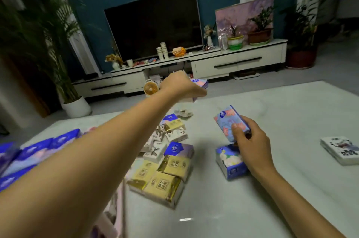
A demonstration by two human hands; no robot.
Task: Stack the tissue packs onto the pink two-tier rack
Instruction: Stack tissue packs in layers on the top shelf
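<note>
Mid-task: left hand grips a pink-blue pack far centre; right hand pinches a blue pack over counter. Blue row near left by pink rack, prob. partway; loose packs remain.

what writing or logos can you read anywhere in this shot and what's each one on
Nothing reads clearly enough to quote.
Yellow packs: square label of Chinese characters, upside down to the camera, too blurred.
Blue pack gripped by the right hand: round white logo, too small.
White pack at far right: black brush characters, blurred.
Pink-and-blue pack in the left hand: mostly hidden.
</note>
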